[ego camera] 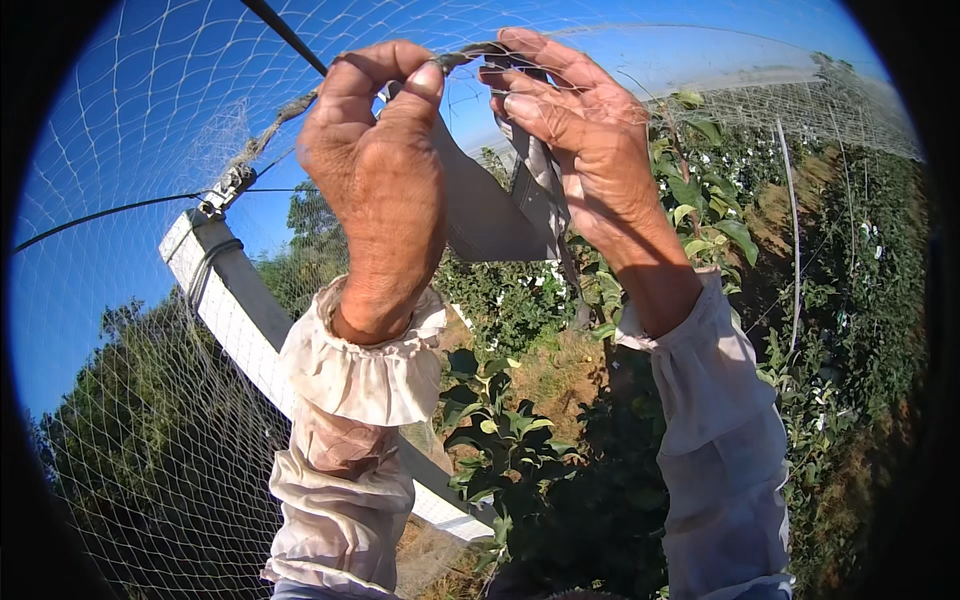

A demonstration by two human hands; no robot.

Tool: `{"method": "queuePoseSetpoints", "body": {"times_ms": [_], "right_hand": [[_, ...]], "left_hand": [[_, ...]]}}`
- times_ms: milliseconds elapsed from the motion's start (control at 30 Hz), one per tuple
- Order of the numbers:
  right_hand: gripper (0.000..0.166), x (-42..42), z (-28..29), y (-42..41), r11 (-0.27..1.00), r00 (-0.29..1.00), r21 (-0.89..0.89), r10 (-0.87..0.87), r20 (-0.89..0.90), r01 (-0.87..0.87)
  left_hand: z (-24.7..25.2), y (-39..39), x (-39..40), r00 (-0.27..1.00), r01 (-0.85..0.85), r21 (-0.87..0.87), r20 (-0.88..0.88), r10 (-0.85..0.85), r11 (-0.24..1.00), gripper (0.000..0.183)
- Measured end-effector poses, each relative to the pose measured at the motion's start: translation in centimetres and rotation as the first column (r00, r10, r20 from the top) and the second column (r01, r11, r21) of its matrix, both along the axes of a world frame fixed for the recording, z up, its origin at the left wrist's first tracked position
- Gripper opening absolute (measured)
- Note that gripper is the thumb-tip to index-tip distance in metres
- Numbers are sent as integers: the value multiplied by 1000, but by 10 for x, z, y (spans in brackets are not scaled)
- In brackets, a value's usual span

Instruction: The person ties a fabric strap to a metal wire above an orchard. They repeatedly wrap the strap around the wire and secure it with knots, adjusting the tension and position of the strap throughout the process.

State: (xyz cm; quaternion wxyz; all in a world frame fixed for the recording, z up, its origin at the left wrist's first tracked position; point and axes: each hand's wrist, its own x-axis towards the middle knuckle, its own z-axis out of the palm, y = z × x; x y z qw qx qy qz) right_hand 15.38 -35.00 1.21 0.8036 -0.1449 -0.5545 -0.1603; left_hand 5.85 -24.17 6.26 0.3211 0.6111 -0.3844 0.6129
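My left hand (382, 157) is raised and pinches a dark twisted rope (469, 54) between thumb and forefinger. My right hand (592, 135) is at the rope's other side, its fingers around the top of a grey cloth strip (525, 161) that hangs from the rope. Fine mesh threads cross the right fingers. White bird netting (150, 97) spreads overhead and down the left side. Leftward, the rope continues as a frayed, bunched length (277, 124) to a metal clamp (225, 191) on top of a pale post (240, 315).
Dark cables (112, 219) meet near the post top. Wire (208, 270) is wound around the post. A leafy branch (697, 180) rises beside my right wrist, and another leafy plant (502, 427) stands below. Orchard rows (877, 300) and a thin pole (790, 240) lie to the right.
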Motion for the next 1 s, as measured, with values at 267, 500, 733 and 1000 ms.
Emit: {"method": "queuePoseSetpoints", "body": {"times_ms": [267,500,733,1000], "right_hand": [[33,-40,-58,-17,953,951,-299,-143,-275,57],[27,-76,-44,-25,886,965,-411,126,-231,-214],[13,-65,-46,-13,920,971,-364,58,-231,-142],[14,-76,-57,-14,850,870,-300,307,-386,-433]], "left_hand": [[-50,5,-50,979,38,20,198,-41,999,13],[-111,1,-56,933,-356,244,148,328,902,11],[-121,-2,-56,881,-473,282,144,451,834,19],[-48,44,-9,681,-704,380,604,415,601,36]]}}
